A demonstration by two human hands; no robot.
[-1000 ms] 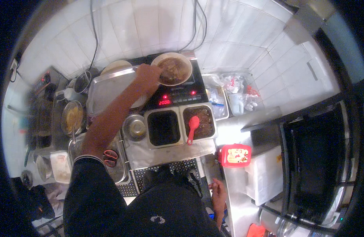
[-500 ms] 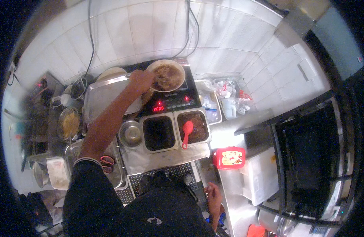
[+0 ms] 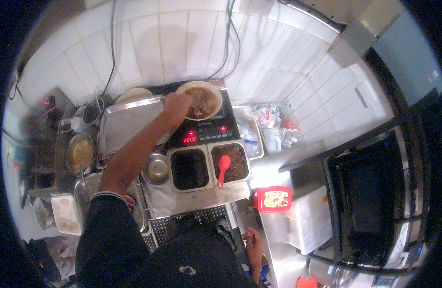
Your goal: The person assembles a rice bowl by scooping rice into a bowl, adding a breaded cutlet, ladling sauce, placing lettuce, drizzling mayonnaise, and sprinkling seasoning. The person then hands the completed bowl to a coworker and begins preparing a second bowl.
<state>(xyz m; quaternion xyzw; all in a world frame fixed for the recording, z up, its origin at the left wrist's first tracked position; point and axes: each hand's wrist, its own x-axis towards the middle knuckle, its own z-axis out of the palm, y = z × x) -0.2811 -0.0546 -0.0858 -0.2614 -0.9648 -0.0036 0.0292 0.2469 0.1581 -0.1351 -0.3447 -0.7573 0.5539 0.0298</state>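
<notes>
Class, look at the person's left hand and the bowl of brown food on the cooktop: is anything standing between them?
Nothing visible does. The left hand is already at the near rim of the bowl, which sits on the black cooktop. The steel tray lies beside the forearm, not between hand and bowl.

— how many pans and bowls are counted?
— one white bowl (image 3: 200,99) of brown food is seen on one black induction cooker (image 3: 198,129). two square steel pans (image 3: 189,168) are set side by side, and one red spoon (image 3: 222,168) is laid in the right one.
— anything else?
— one flat steel tray (image 3: 127,122), one small round steel bowl (image 3: 156,169), one red container (image 3: 272,199). two hands are counted: left hand (image 3: 176,103), right hand (image 3: 253,242).
</notes>
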